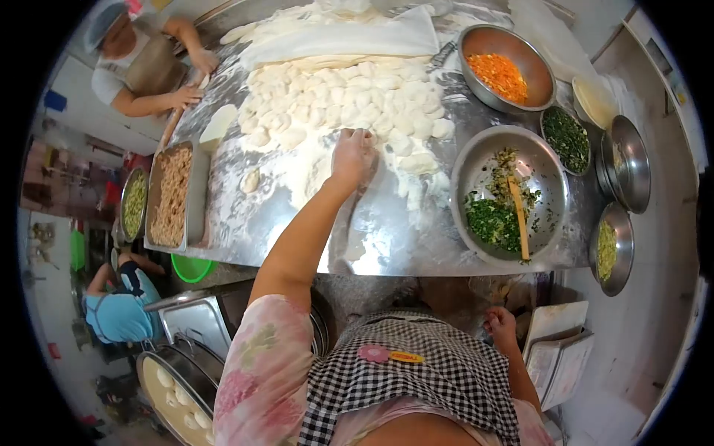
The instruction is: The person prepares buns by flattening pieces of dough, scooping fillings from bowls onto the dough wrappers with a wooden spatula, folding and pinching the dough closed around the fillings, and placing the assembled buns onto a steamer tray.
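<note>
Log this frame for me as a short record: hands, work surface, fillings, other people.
Left hand: fingers curled, at the near edge of the dough pieces; whether it holds anything is unclear
Right hand: low, beyond the table's near edge, partly curled
Work surface: floured metal table
Dough: many pale dough pieces, with a pale sheet beyond them
Right side: orange filling in a metal bowl; chopped greens and a wooden utensil in another
Left side: tray of brownish filling
Others: aproned co-worker at the table's far left; person in blue lower left
</note>
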Available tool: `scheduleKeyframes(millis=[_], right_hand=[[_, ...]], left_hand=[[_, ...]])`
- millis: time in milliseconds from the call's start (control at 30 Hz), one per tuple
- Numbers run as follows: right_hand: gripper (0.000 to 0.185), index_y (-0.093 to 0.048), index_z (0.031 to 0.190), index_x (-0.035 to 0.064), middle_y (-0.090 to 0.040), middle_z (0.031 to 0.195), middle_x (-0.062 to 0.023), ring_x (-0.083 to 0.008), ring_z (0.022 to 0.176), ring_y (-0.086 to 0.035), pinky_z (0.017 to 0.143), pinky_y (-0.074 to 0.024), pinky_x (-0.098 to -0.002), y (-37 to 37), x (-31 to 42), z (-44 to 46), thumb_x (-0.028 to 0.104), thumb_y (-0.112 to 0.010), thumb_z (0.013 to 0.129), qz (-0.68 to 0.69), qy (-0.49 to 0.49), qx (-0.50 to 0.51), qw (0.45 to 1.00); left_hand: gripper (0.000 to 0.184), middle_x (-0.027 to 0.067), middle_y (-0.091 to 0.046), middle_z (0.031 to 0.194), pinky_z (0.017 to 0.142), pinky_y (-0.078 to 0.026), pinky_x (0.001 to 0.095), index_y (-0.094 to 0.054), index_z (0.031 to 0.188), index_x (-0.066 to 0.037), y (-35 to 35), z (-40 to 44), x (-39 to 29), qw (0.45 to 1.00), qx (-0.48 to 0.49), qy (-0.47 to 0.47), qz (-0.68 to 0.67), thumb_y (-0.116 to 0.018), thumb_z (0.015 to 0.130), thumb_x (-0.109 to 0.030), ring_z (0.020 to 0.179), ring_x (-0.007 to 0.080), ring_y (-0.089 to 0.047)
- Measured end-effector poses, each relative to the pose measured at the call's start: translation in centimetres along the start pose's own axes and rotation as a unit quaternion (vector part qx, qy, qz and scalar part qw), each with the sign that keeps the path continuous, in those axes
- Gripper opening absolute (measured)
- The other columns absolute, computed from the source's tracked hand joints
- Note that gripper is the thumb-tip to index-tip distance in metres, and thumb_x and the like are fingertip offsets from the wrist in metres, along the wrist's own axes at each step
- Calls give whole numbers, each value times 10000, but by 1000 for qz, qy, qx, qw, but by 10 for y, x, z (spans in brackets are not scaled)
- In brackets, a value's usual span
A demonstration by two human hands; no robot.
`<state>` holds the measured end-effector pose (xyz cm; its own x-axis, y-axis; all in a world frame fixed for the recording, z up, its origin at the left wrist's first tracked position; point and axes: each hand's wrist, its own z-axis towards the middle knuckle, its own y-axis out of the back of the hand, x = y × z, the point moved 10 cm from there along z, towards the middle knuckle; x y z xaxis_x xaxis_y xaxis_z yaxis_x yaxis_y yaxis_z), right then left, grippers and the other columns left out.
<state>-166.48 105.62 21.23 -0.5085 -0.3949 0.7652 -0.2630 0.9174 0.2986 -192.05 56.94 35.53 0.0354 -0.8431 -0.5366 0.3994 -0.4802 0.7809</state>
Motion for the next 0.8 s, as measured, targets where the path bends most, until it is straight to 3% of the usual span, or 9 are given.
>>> scheduleKeyframes(millis=[167,300,400,500,533,567,667,733,800], right_hand=[[196,-578,960,-16,-580,714,-68,-113,576,-522,488,-422,-286,14,5,23,149,-489,902,-92,43,25,994],[236,-577,978,-6,-571,694,-64,-115,567,-517,489,-424,-288,13,-19,53,195,-473,910,-166,87,40,981],[242,-574,986,-9,-571,697,-65,-121,569,-518,494,-429,-285,10,-4,70,193,-464,913,-180,111,26,977],[227,-570,988,-18,-577,708,-66,-125,573,-521,512,-440,-280,12,1,82,165,-461,909,-173,105,6,979],[217,-571,983,-22,-580,718,-68,-125,577,-523,521,-444,-275,15,-1,84,149,-462,904,-166,123,-8,978],[205,-573,986,-25,-589,750,-86,-151,613,-539,556,-450,-285,21,7,78,123,-471,887,-152,116,-25,981],[219,-582,1011,-31,-627,886,-176,-280,785,-619,711,-470,-349,39,76,38,25,-513,811,-90,51,-73,992],[178,-599,959,-30,-633,809,-147,-249,694,-626,659,-474,-328,63,97,21,26,-494,827,-64,85,-184,977],[168,-608,942,-21,-631,787,-140,-246,690,-629,657,-475,-332,82,145,-7,33,-490,835,-39,91,-272,957]], left_hand=[[245,169,-513,1001,775,-469,385,-595,950,-59,-9,17,-45,984,-7,-65,165,-620,724,-150,903,342,-539],[213,168,-502,993,727,-480,399,-598,930,-60,-36,4,-65,997,64,-35,-10,-607,736,-148,881,345,-544],[207,167,-555,910,690,-484,396,-608,913,-57,-48,9,-65,999,21,-45,-20,-607,720,-135,800,346,-565],[224,127,-601,804,659,-481,346,-617,899,-41,-61,21,-46,987,140,32,-78,-621,683,-99,714,262,-579],[224,73,-607,753,618,-461,284,-615,881,-27,-94,21,-2,944,217,117,-221,-624,662,-72,663,157,-551],[199,20,-567,737,600,-440,248,-599,860,-21,-69,16,-7,893,192,145,-381,-628,666,-52,684,96,-525],[160,98,-535,854,636,-459,275,-570,881,-16,27,-12,-46,965,134,-88,-207,-583,721,-13,730,183,-545],[299,153,-558,947,700,-478,354,-564,936,-50,45,-70,-50,962,72,-264,-8,-606,659,56,843,314,-557],[323,163,-554,987,786,-458,401,-564,957,-57,8,-119,-29,928,278,-244,37,-640,651,11,948,347,-534]])
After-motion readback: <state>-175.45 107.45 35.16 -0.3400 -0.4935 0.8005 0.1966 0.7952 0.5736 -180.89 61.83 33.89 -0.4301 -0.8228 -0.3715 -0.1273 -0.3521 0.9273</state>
